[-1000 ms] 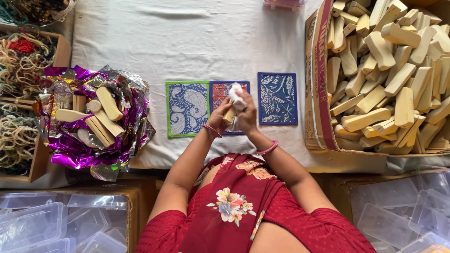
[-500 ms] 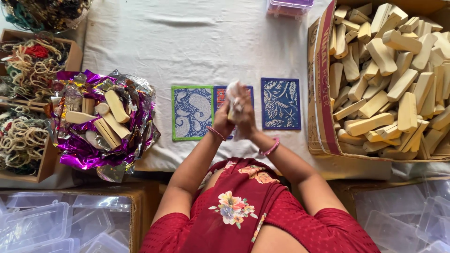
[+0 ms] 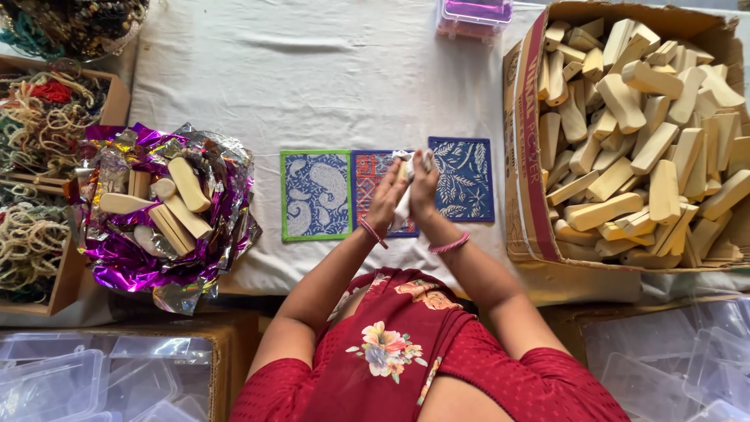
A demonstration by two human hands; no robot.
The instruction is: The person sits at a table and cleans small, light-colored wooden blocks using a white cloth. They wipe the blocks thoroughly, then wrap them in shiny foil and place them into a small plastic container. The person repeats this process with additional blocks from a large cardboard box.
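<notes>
My left hand [image 3: 388, 197] and my right hand [image 3: 423, 187] are pressed together over the white tablecloth, both closed around a small white cloth [image 3: 405, 167] that wraps something I cannot make out. Under the hands lie three printed square mats side by side: a green-edged paisley mat [image 3: 316, 195], a red-edged blue mat [image 3: 370, 173] partly hidden by my hands, and a dark blue leaf mat [image 3: 463, 180].
A cardboard box [image 3: 525, 156] full of pale wooden blocks stands at the right. At the left, purple and silver foil [image 3: 125, 258] holds several wooden blocks. Boxes of cord and beads [image 3: 35, 141] sit at the far left. Clear plastic containers [image 3: 55, 383] lie below. A small pink plastic box [image 3: 474, 16] sits at the top.
My joined hands have shifted slightly and worked the white cloth between them; the view has drifted a little. The mats and boxes have stayed in place.
</notes>
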